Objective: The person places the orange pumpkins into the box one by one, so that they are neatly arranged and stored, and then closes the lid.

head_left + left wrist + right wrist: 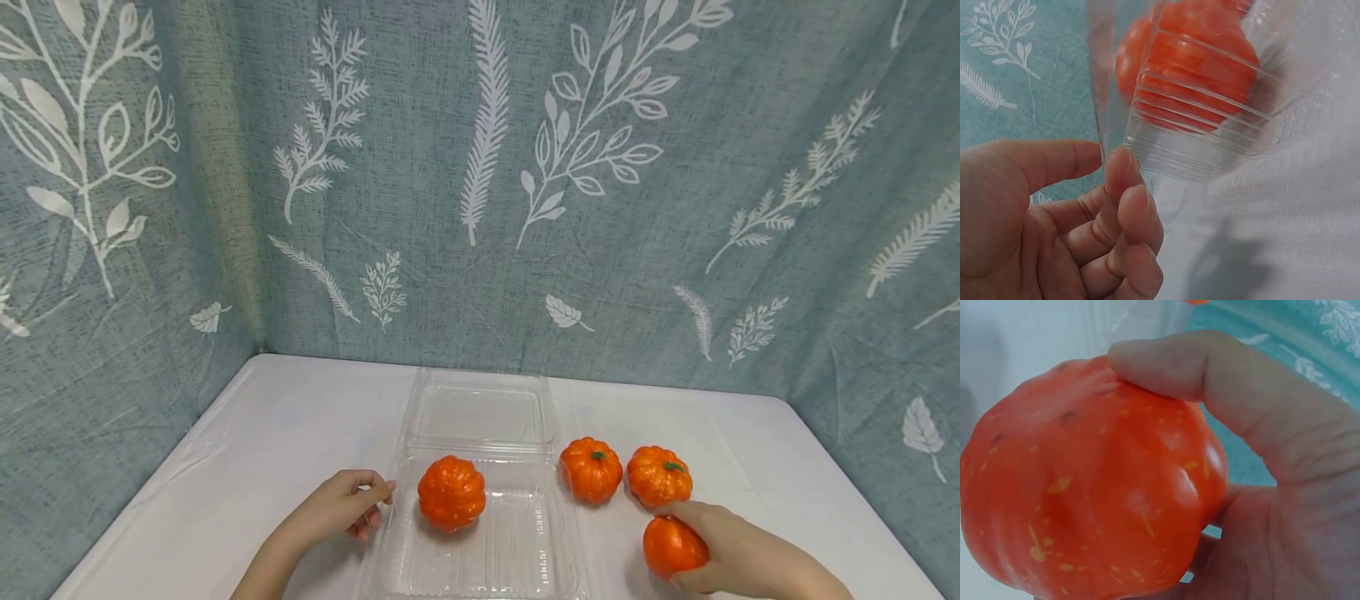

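Note:
My left hand [348, 504] pinches the left rim of a clear plastic clamshell box [517, 542] between thumb and fingers, as the left wrist view shows close up. Inside the box, toward its back left, sits an orange toy pumpkin [452, 493]. On the right, my right hand [723, 550] grips another orange toy pumpkin [1091, 481], thumb on one side and fingers round the other. Yellow flecks mark its glossy skin. Two more pumpkins with green stems, one [591, 470] beside the box and one [659, 477] just beyond my right hand, stand on the table.
The box's lid [480, 412] lies folded back, away from me. A white cloth covers the table [247, 450]. Blue-green curtains [420, 167] with white leaf prints hang behind the table and along both sides.

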A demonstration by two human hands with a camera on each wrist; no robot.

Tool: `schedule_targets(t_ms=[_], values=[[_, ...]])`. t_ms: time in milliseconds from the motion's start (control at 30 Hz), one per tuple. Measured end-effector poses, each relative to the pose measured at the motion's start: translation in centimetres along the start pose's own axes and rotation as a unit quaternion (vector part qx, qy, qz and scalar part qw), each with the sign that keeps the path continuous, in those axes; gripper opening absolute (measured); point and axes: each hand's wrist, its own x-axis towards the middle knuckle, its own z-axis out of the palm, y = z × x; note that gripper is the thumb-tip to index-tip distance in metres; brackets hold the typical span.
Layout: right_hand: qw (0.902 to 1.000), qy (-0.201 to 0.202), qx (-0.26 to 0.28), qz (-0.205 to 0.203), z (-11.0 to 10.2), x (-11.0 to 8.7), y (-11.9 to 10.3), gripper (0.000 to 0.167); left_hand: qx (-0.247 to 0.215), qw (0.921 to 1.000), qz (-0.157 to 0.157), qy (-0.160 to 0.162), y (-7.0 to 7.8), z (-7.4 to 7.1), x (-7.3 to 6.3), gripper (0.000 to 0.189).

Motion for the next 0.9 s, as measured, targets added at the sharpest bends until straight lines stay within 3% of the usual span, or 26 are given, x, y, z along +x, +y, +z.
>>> schedule_targets(t_ms=[333, 733, 900], values=[[0.9947, 0.028, -0.066, -0.073, -1.0, 1.2, -2.6, 0.06, 0.001, 1.0, -0.005, 0.002, -0.2, -0.1, 0.1, 0.031], [0.9934, 0.029, -0.086, -0.07, -1.3, 1.7, -5.4, 0.054, 0.003, 1.0, 0.001, 0.0, 0.0, -0.1, 0.0, 0.031], [0.9902, 0.041, -0.101, -0.087, -1.6, 1.8, -6.5, 0.055, 0.004, 1.0, 0.001, 0.0, 0.1, -0.2, 0.0, 0.032]])
